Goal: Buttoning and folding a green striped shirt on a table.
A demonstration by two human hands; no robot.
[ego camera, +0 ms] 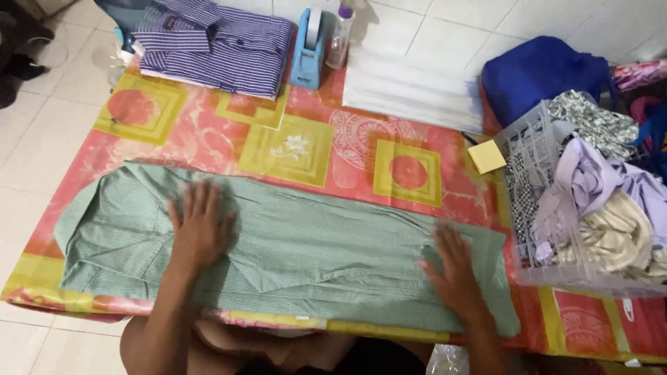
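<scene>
A green checked shirt [306, 243] lies folded lengthwise along the near edge of the table [347, 149], which wears a red and yellow patterned cloth. My left hand [200, 226] presses flat on the shirt's left part, fingers spread. Over at the shirt's right end, my right hand [455, 267] lies flat on the fabric with fingers apart. Neither hand grips anything.
A folded blue striped shirt [219, 45] lies at the back left. Beside it stand a blue tape dispenser [309, 52] and a small bottle [339, 35]. A stack of clear bags [410, 90], a yellow note pad [487, 155], a blue bag [542, 73] and a white basket [538, 201] of clothes fill the right.
</scene>
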